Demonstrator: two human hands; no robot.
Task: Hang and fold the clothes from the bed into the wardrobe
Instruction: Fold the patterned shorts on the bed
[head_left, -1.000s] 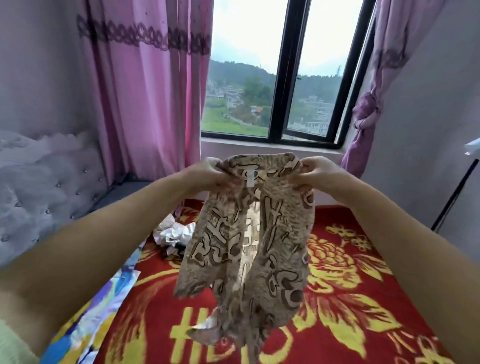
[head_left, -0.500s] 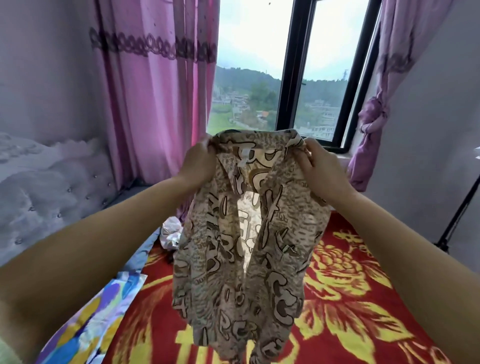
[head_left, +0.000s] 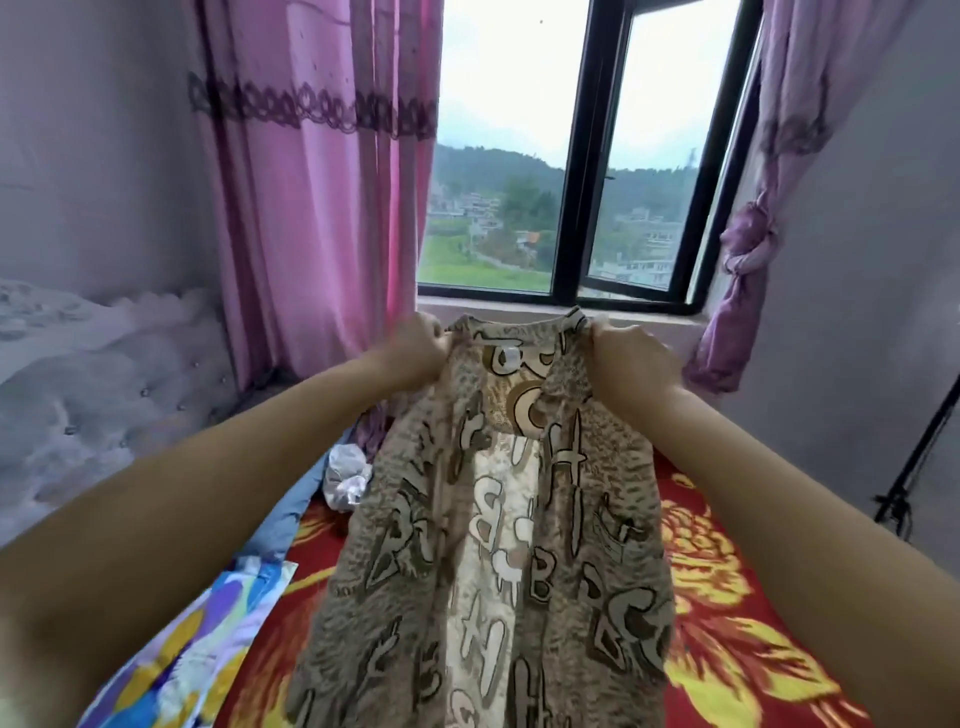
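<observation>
I held the shirt (head_left: 498, 519) up in front of me by its shoulders — my left hand (head_left: 415, 348) pinching the cloth at one side of the collar, my right hand (head_left: 631, 358) gripping the other side. It hung open-fronted and full length above the bed (head_left: 753, 649), its hem dropping out of view at the bottom, so I could not tell whether it touched the red flowered cover. Behind it, near the pink curtain (head_left: 311, 208), a crumpled white garment (head_left: 345, 478) lay on the bed, and a bright blue and yellow cloth (head_left: 197, 639) lay at the bed's left edge.

By my reckoning I was at the step of spreading this one piece out to see how it lay before hanging or folding it. Nothing in view showed a hanger or the wardrobe — so the next move, I judged, called for either laying the shirt flat on the cover to fold it, or keeping hold of one shoulder and freeing the other hand to fetch a hanger. The cloth looked thin and limp, likely to slip and bunch if I loosened either pinch.
</observation>
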